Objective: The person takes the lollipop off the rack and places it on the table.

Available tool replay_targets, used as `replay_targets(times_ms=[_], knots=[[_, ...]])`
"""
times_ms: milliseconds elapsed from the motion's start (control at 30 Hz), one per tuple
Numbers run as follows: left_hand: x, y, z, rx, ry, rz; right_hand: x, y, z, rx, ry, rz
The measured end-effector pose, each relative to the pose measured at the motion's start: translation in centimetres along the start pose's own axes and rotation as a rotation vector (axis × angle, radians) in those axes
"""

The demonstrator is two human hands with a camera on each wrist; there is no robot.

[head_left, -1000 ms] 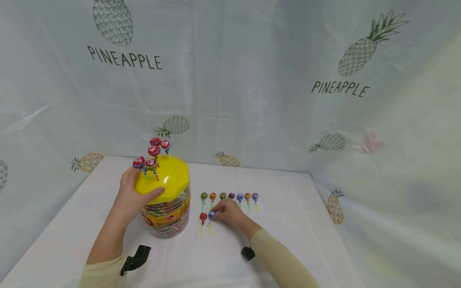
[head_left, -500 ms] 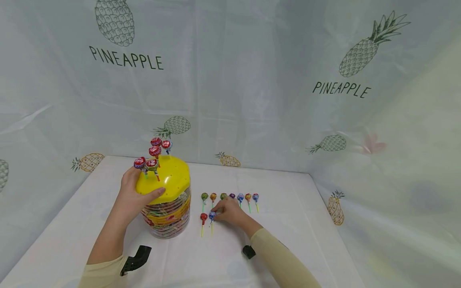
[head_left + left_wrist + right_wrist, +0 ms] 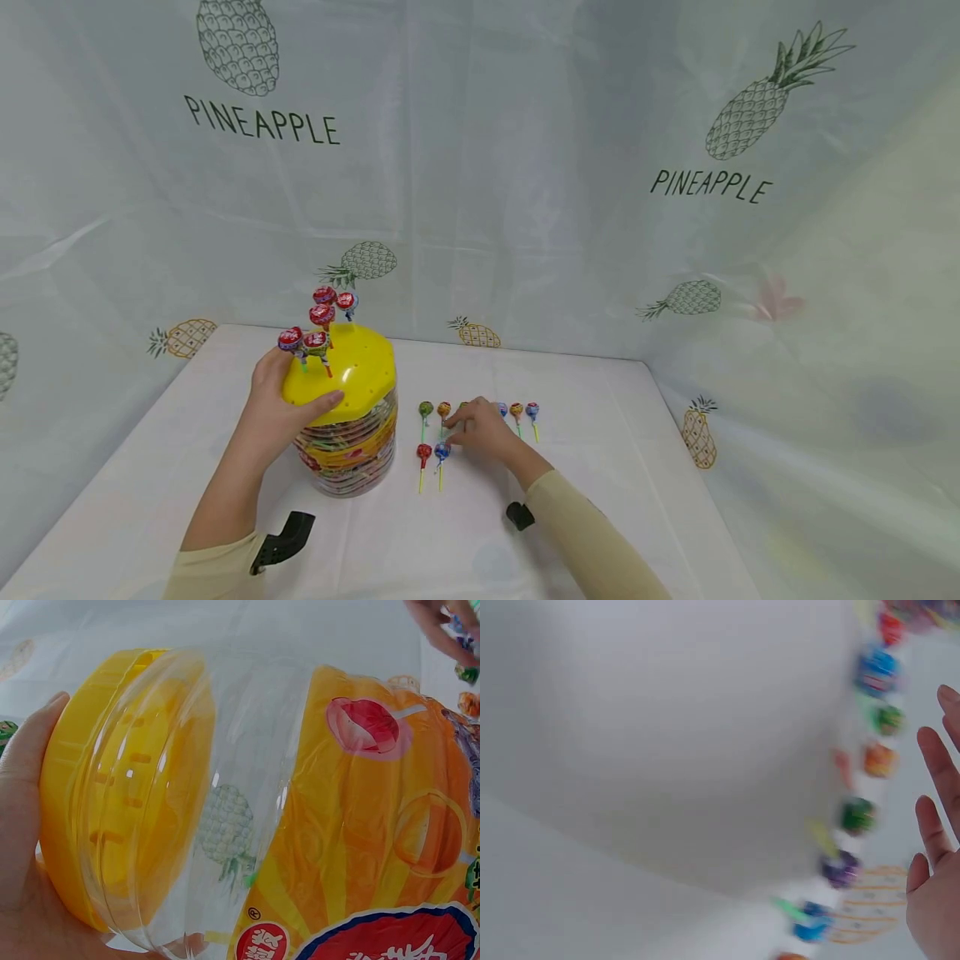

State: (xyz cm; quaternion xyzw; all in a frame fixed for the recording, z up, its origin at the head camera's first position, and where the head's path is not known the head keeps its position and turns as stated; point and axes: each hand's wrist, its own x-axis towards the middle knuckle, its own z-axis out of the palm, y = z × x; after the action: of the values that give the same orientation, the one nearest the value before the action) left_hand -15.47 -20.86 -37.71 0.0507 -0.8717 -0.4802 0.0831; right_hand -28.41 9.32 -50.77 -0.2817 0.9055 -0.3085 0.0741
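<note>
Lollipops [image 3: 516,410] in rows beside one big jar [image 3: 356,467]

Behind the jar hangs a big white curtain [image 3: 525,208] with pineapples on it. Under the jar is a white table [image 3: 390,558]. The jar is see-through and bumpy, with a yellow and orange label [image 3: 360,825] around it. Near its top I can look right through and see a drawn pineapple [image 3: 225,825] on the other side. The label hides the lower part, so I cannot tell what is in there.

A yellow lid [image 3: 367,375] sits on top of the jar. My left hand [image 3: 281,408] grips it, thumb on top. I think a soft, steady grip is best, since a hard tug could tip the jar.

To the right of the jar, my right hand [image 3: 480,429] is over the table with loose fingers. I see nothing in it.

Five standing lollipops [image 3: 322,314] poke up from the jar's lid. Right of the jar, a back row lies flat, partly hidden by my hand. In front of it lie a red lollipop [image 3: 423,451], nearer the jar, and a blue lollipop [image 3: 442,451] just by my fingertips. I cannot tell if they touch. For straight rows, I think I should lift away gently so the thin sticks don't roll.

Smallest of all are the lid's little slots [image 3: 140,758].
</note>
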Motion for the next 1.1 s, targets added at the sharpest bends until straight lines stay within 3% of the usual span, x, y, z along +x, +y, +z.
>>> replay_targets(times_ms=[100,267,533,800,1100], knots=[[0.0,0.0,0.0,0.001,-0.002,-0.003,0.4,-1.0,-1.8,0.034,0.073,-0.017],[0.0,0.1,-0.1,0.002,-0.002,-0.005,1.5,-3.5,-4.9,0.075,0.167,-0.122],[0.0,0.1,-0.1,-0.004,0.0,-0.011,3.2,-8.8,-8.1,0.154,0.184,-0.264],[0.1,0.1,0.0,0.006,-0.002,-0.025,4.2,-13.2,-9.5,0.261,0.204,-0.317],[0.1,0.0,0.0,0.002,-0.012,-0.022,5.3,-16.8,-9.6,0.327,0.231,-0.396]])
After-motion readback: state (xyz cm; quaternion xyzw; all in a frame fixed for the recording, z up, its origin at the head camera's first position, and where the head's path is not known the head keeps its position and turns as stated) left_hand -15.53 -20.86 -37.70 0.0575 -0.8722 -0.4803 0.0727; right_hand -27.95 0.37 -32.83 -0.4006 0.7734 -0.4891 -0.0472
